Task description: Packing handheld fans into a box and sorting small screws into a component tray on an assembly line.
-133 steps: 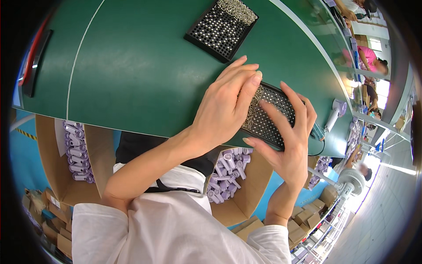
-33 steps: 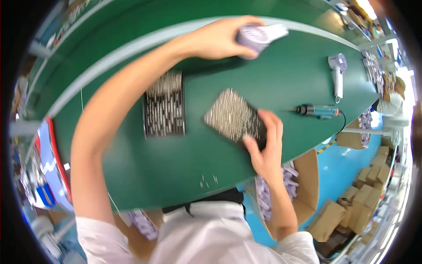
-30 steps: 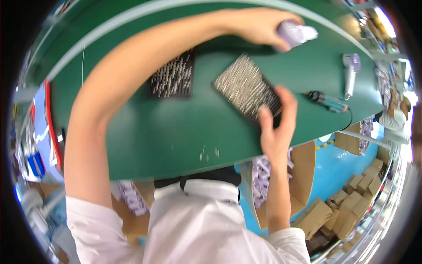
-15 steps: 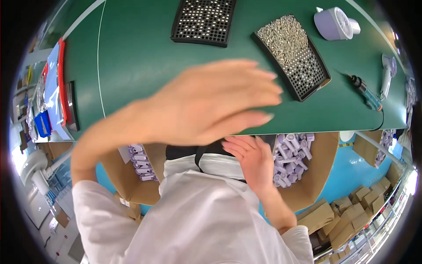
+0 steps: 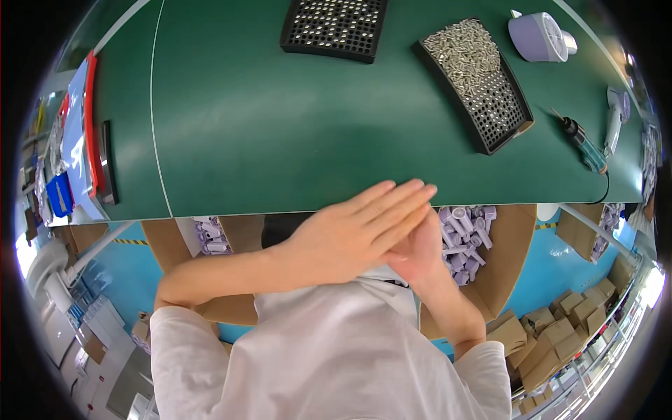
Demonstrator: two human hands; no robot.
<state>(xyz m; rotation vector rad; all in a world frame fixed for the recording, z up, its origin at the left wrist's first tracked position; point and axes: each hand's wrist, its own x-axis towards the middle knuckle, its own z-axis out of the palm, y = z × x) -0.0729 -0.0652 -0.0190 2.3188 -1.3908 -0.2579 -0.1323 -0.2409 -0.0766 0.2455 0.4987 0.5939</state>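
My left hand (image 5: 355, 234) lies flat, fingers stretched out and together, at the table's near edge. It crosses over my right hand (image 5: 422, 248), whose palm faces it; the two appear to touch where the fingers overlap. Nothing shows in either hand, though part of the right hand is hidden behind the left. On the green table (image 5: 280, 133) ahead stands a black tray (image 5: 483, 143) full of holes, with a heap of small silvery screws (image 5: 465, 56) over its far half. Another black holed tray (image 5: 327, 50), with silvery pieces in many holes, is at the far middle.
An electric screwdriver (image 5: 582, 145) with a cord and a white-and-lavender device (image 5: 616, 120) lie at right. A lavender fan-like part (image 5: 533, 38) sits far right. A red-edged panel (image 5: 91, 133) stands at left. Below the table edge, cardboard boxes (image 5: 514, 259) hold lavender parts (image 5: 465, 241).
My left hand has come down and back from above the table onto my right hand. The right hand has risen slightly. My view has shifted a little; the trays stay put.
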